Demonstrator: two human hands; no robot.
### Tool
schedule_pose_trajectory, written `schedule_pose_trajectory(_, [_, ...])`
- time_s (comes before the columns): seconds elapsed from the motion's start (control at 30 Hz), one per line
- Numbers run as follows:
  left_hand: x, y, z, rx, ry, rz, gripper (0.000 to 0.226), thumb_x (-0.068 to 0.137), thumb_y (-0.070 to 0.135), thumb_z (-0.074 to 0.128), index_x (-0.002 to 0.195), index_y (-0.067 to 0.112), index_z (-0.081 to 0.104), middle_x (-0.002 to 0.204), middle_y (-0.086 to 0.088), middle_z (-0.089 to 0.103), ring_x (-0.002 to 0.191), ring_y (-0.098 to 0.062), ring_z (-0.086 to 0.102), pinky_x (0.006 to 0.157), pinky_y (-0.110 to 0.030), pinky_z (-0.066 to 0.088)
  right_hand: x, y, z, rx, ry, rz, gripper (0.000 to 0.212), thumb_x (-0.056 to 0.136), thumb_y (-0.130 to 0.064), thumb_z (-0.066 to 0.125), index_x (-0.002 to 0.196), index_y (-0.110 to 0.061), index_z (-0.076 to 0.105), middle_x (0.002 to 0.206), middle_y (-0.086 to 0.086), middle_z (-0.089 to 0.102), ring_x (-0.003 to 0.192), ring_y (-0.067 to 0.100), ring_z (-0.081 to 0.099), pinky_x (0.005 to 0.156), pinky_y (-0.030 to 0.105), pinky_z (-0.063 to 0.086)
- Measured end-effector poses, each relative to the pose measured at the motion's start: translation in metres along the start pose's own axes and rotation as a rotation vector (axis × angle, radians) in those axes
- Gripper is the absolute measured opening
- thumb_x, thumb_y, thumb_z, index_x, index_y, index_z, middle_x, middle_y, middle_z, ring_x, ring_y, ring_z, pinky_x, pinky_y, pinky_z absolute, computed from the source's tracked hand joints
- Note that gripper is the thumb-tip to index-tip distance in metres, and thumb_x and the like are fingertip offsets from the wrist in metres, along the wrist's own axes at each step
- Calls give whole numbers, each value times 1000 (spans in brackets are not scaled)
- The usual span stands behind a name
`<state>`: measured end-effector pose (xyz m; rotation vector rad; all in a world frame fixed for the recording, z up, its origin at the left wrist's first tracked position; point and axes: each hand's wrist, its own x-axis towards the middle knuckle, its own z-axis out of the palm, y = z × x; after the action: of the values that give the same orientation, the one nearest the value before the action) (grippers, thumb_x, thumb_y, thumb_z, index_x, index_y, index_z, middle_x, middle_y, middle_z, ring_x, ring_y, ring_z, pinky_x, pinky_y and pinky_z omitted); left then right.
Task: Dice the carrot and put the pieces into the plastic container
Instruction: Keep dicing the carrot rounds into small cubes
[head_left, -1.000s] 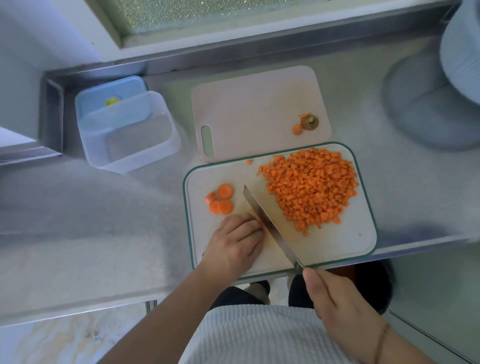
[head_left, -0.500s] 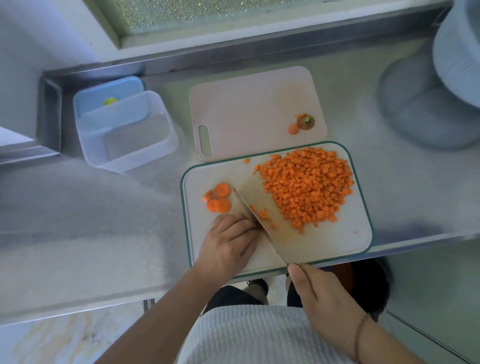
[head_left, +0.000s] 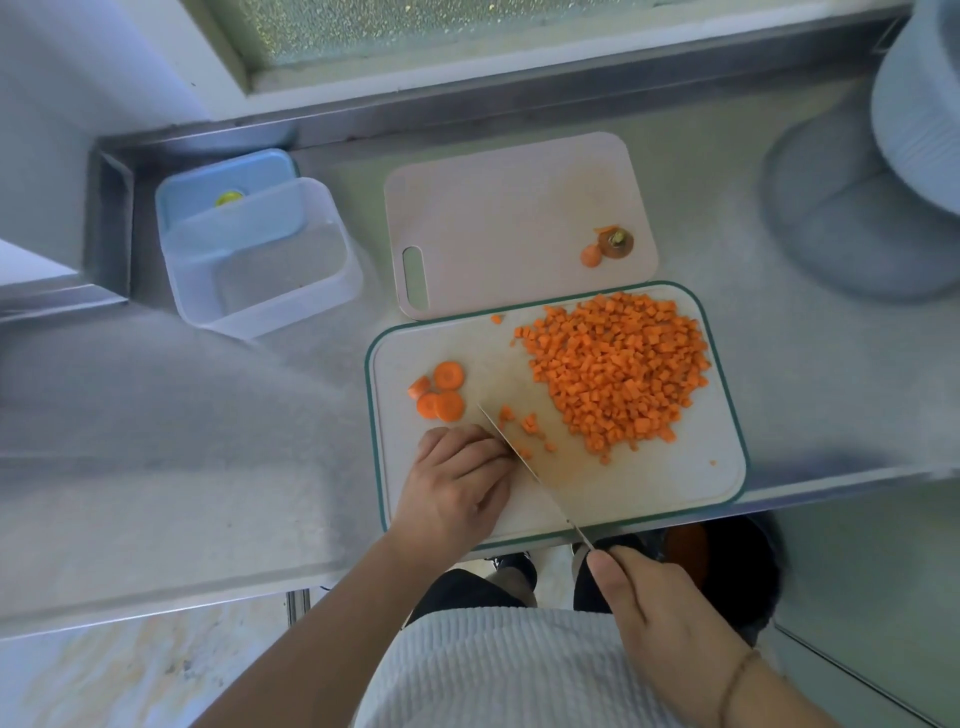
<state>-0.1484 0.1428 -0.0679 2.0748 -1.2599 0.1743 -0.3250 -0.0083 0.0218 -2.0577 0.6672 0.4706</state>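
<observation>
A big heap of diced carrot (head_left: 618, 371) lies on the right half of the green-rimmed cutting board (head_left: 675, 483). Several round carrot slices (head_left: 439, 392) sit at its left. My left hand (head_left: 457, 486) rests curled on the board, pressing carrot hidden beneath the fingers. My right hand (head_left: 660, 623) grips the handle of a knife (head_left: 530, 470), whose blade runs beside my left fingertips. A few fresh dice (head_left: 524, 423) lie just right of the blade. The clear plastic container (head_left: 262, 270) stands open at the far left.
A second pale cutting board (head_left: 509, 218) lies behind, holding the carrot top and a slice (head_left: 610, 244). A blue lid (head_left: 223, 187) leans behind the container. A grey round appliance (head_left: 893, 156) fills the right rear. The steel counter ends at a front edge near my body.
The knife has shifted left along the board toward my left fingers, and a few new dice have appeared to the right of the blade. My left hand stays put.
</observation>
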Motion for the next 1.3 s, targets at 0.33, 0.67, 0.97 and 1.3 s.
schedule_pose_trajectory(0.33, [4, 3, -9, -130, 172, -238, 10, 85, 6, 65, 81, -1, 72, 87, -8, 67, 88, -19, 59, 81, -32, 50, -1, -8, -4, 154, -63, 21, 42, 89, -54, 29, 65, -24, 47, 51, -4, 48, 52, 9, 46, 62, 36, 41])
schedule_pose_trajectory(0.67, [4, 2, -5, -47, 88, -176, 4, 83, 4, 69, 81, 3, 72, 84, -5, 67, 80, -22, 61, 77, -39, 53, 19, -6, -49, 521, -70, 261, 45, 99, -44, 31, 69, -11, 35, 51, -1, 26, 37, 7, 20, 35, 16, 19])
schedule_pose_trajectory(0.97, [55, 44, -44, -137, 375, -150, 22, 100, 33, 53, 108, 13, 49, 110, 10, 42, 103, -18, 49, 94, -26, 41, 19, 11, -82, -306, 83, -157, 58, 81, -74, 18, 80, -25, 48, 66, -4, 59, 65, 10, 58, 57, 29, 40])
schedule_pose_trajectory(1.3, [107, 43, -13, 329, -399, -176, 34, 88, 50, 47, 67, 25, 54, 68, 8, 58, 68, -20, 56, 68, -35, 45, 39, 14, -115, -780, 54, -263, 130, 42, -76, -43, 122, -27, 46, 116, -4, 62, 98, 22, 64, 66, 32, 36])
